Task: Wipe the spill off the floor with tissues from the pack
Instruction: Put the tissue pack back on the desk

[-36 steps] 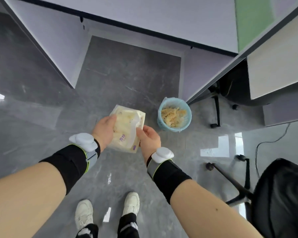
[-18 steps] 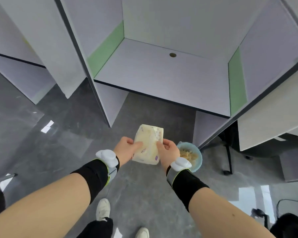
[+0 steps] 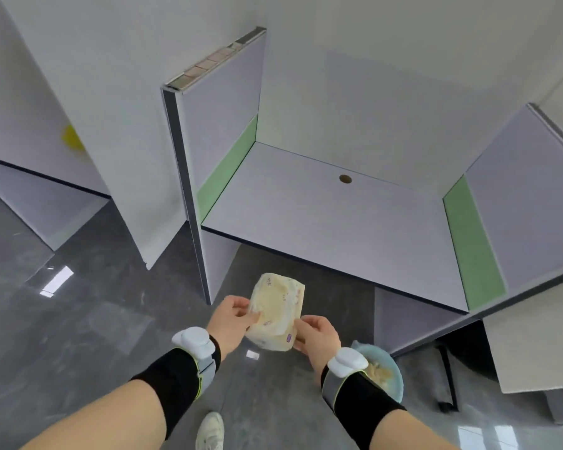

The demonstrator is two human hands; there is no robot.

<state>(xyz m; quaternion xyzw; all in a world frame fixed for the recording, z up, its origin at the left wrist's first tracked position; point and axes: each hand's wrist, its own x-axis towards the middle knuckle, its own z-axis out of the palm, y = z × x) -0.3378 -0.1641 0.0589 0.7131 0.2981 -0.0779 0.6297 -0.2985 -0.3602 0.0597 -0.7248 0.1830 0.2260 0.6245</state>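
Note:
A soft pale-yellow tissue pack (image 3: 277, 311) is held in front of me above the dark grey floor (image 3: 78, 336). My left hand (image 3: 233, 319) grips its left side with the fingers pressed on the top face. On the right lower corner my right hand (image 3: 316, 331) is closed. Both wrists wear black bands with white trackers. No spill shows on the floor.
A blue bin (image 3: 384, 371) with crumpled tissues stands on the floor behind my right wrist. Ahead is a white desk (image 3: 322, 222) with green-edged side partitions. A divider panel (image 3: 182, 177) rises to its left. One white shoe (image 3: 210, 430) shows below.
The view has tilted up from the floor to the desk. Both hands keep hold of the pack, which has moved forward toward the desk edge and past the bin.

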